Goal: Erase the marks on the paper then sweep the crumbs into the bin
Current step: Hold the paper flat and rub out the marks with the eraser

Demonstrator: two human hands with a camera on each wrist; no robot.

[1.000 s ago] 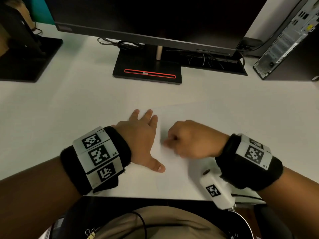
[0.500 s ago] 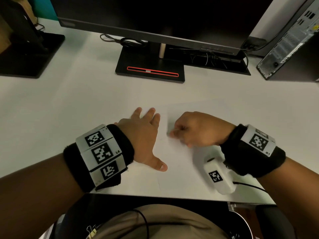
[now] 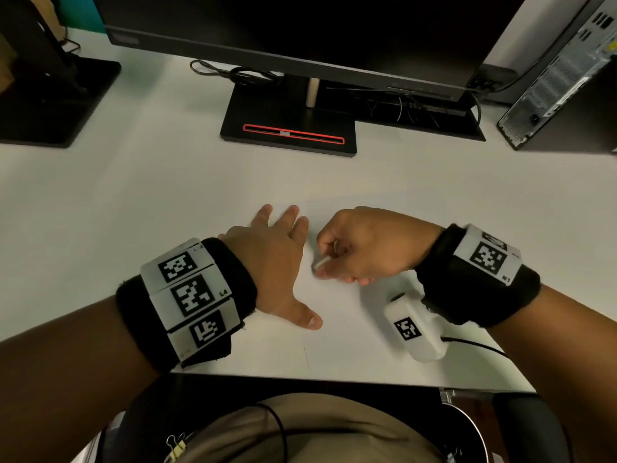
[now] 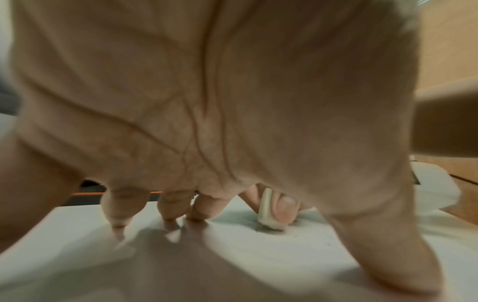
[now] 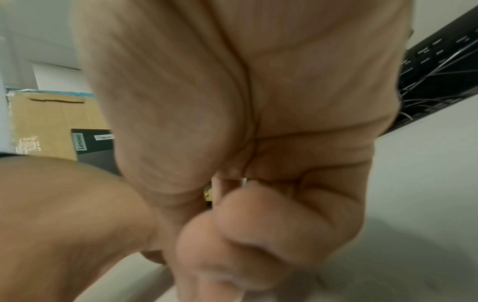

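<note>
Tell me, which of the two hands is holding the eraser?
The right hand: it pinches the small white eraser against the paper. The left hand just lies flat, fingers spread, holding the sheet down.

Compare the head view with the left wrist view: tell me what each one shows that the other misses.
Only the head view: the monitor, the PC tower, both wristbands, and the whole paper.
Only the left wrist view: the eraser close up, its lower end on the paper, a thumb against it.
Both: the left hand flat on the paper, and the right hand pinching the eraser.
</note>
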